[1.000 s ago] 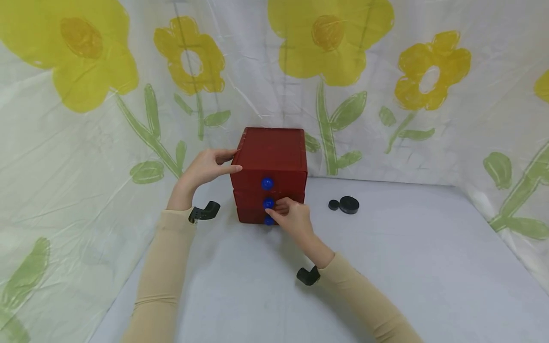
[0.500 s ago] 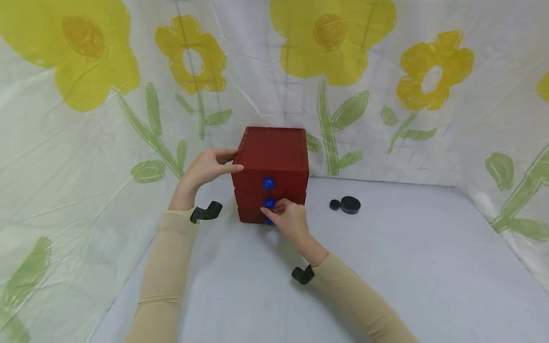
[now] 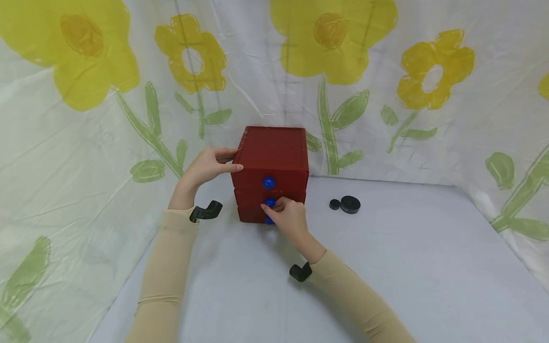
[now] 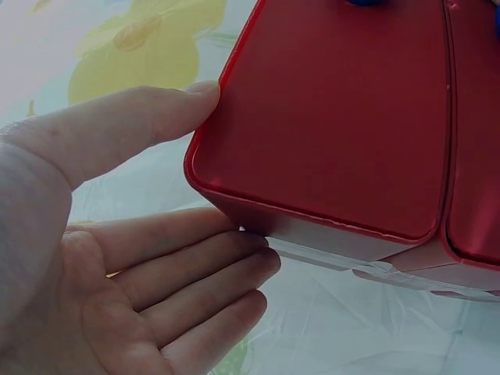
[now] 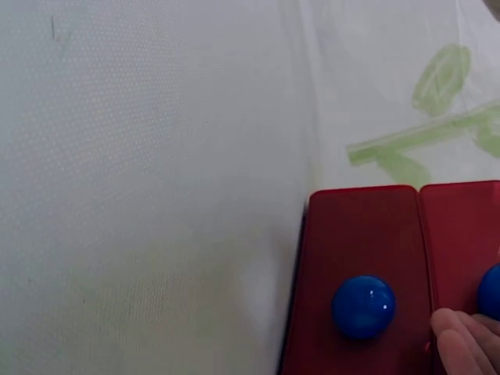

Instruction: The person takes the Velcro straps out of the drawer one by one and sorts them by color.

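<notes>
A red drawer box (image 3: 274,147) stands against the back, its three drawer fronts stacked level, each with a round blue knob. My left hand (image 3: 208,166) rests at its upper left corner. In the left wrist view the thumb (image 4: 183,105) touches the top edge, while the straight fingers (image 4: 211,269) lie along the side. My right hand (image 3: 292,220) pinches the middle knob (image 3: 269,202) between thumb and fingers. Above it the top knob (image 3: 268,183) is uncovered. The right wrist view shows the bottom knob (image 5: 363,307) free, with fingertips (image 5: 457,336) beside the middle one; the thumb is hidden there.
Two black round discs, a small one (image 3: 334,204) and a larger one (image 3: 350,204), lie on the white table (image 3: 386,267) to the right of the box. A white sheet (image 3: 257,57) painted with yellow flowers hangs behind and at the sides.
My right hand and forearm have shifted slightly left, and the thumb has come round to the left of the middle knob. The left hand stays at the box's corner.
</notes>
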A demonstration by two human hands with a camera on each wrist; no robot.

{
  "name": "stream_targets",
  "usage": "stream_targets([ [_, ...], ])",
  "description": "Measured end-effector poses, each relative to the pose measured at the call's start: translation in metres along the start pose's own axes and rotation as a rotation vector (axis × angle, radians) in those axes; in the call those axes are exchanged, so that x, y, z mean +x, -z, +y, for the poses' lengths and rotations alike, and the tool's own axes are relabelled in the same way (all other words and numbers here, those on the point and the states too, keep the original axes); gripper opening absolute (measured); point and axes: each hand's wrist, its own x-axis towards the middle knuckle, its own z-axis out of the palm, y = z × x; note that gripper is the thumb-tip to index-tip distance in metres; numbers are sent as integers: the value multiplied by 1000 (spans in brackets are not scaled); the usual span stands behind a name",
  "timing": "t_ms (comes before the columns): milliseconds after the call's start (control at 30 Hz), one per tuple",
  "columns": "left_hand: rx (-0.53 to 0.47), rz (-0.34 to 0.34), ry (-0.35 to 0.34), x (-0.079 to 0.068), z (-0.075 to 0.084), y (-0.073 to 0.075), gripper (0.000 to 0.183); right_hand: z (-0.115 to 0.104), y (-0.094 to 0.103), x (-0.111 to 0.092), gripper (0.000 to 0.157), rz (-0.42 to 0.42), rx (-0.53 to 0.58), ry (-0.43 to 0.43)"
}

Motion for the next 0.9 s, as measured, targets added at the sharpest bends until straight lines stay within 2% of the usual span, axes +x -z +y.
stream_targets([
  [367, -7, -3, 3, 0, -1, 0, 67, 2, -2, -2, 35, 12, -28, 9],
  [900, 19, -22, 27, -2, 4, 4, 68, -3, 5, -17, 34, 26, -87, 126],
])
